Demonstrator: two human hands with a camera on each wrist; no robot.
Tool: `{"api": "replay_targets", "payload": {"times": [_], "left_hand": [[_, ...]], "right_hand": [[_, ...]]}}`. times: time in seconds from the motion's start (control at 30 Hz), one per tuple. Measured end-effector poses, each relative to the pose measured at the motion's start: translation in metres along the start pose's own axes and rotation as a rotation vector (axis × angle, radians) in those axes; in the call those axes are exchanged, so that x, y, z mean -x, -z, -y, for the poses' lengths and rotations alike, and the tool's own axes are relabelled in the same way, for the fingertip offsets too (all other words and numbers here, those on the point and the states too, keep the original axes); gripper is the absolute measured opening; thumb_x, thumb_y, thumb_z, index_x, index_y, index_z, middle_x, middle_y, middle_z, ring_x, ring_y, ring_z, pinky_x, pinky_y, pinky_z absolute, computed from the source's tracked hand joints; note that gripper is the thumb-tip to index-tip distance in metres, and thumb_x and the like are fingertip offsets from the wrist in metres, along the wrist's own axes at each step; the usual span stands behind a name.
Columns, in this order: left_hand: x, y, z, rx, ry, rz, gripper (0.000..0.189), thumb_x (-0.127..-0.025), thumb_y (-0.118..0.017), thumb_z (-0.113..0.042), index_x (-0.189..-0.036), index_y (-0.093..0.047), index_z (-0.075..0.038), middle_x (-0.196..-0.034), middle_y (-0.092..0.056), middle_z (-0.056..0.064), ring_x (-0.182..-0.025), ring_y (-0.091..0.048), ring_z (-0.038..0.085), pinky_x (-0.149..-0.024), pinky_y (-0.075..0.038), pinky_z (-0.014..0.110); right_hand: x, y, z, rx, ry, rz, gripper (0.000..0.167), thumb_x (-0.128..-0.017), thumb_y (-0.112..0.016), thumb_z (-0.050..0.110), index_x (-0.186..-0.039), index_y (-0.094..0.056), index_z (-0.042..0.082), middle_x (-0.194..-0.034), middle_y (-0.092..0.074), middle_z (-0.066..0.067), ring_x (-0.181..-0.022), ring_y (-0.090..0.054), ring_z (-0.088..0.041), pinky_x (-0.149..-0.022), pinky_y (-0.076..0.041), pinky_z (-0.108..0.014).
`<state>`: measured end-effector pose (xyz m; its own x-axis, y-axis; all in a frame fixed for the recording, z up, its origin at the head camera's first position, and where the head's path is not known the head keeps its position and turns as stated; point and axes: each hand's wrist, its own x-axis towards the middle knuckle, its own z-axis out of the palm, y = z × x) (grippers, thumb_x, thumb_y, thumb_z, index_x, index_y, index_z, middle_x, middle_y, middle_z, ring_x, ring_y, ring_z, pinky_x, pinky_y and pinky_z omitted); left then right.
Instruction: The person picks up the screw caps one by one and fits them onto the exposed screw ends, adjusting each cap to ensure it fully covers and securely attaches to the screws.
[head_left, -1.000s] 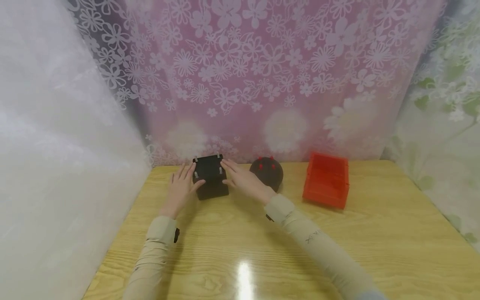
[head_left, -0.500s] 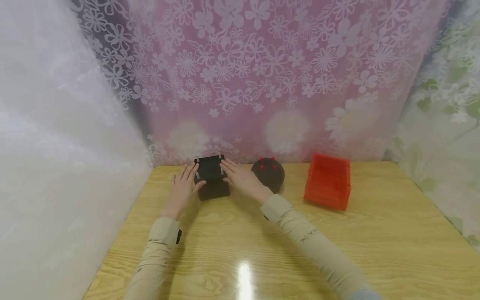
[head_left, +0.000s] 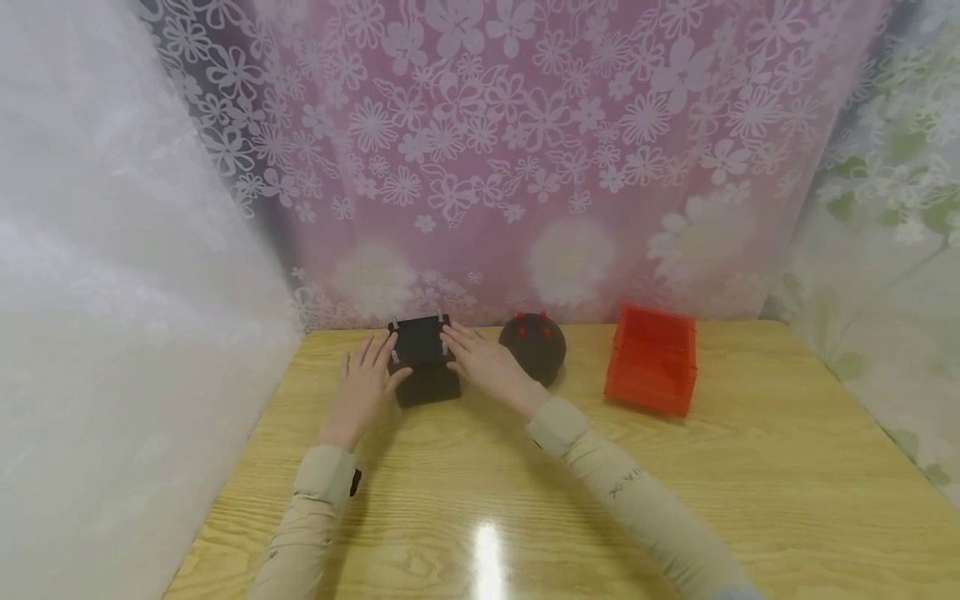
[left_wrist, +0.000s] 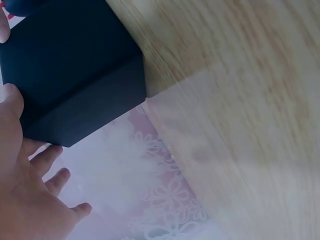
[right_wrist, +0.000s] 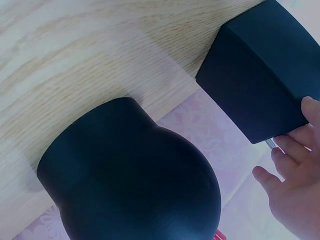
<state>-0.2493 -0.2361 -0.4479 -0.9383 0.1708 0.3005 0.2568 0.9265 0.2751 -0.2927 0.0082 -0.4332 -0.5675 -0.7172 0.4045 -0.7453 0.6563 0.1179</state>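
A black box-shaped piece [head_left: 422,342] with several short grey pegs on top stands at the back left of the table, between the two hands. My left hand [head_left: 363,390] holds its left side, with the thumb along the near edge and the fingers toward the back corner. On the opposite side my right hand [head_left: 487,367] holds it, fingertips near the pegs. In the left wrist view the thumb [left_wrist: 14,100] touches the dark face. The right wrist view shows the right hand's thumb and fingers [right_wrist: 290,147] at the box's edge, close by a peg.
A round black piece [head_left: 534,354] with several red pegs stands just right of the box, behind the right forearm. Farther right is an open red bin [head_left: 651,362]. A flowered pink curtain [head_left: 480,167] hangs along the wooden table's [head_left: 420,500] back edge.
The black box and both hands have shifted very slightly toward the near side of the table. The round piece and the red bin keep their places.
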Motion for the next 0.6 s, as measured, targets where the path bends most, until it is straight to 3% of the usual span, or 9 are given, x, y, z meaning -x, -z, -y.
{"api": "replay_targets", "payload": {"times": [0.37,0.6], "left_hand": [[0.012,0.002,-0.012,-0.025,-0.001,-0.012,0.072,-0.102,-0.057,-0.045,-0.159,-0.032,-0.009,-0.164,-0.03,0.012,-0.153,-0.02,0.037,-0.121,-0.011,0.065],[0.02,0.004,-0.019,-0.037,-0.012,-0.023,0.073,-0.102,-0.057,-0.045,-0.159,-0.032,-0.008,-0.163,-0.033,0.013,-0.153,-0.021,0.038,-0.121,-0.013,0.066]], "right_hand": [[0.014,0.005,0.006,-0.009,0.013,-0.061,0.054,-0.101,-0.065,0.026,-0.146,-0.052,-0.001,-0.15,-0.052,-0.017,-0.14,-0.048,-0.03,-0.114,-0.041,-0.044],[0.021,0.009,0.01,-0.029,0.002,-0.04,0.055,-0.101,-0.064,0.026,-0.147,-0.05,-0.001,-0.152,-0.049,-0.018,-0.141,-0.046,-0.031,-0.113,-0.042,-0.047]]}}
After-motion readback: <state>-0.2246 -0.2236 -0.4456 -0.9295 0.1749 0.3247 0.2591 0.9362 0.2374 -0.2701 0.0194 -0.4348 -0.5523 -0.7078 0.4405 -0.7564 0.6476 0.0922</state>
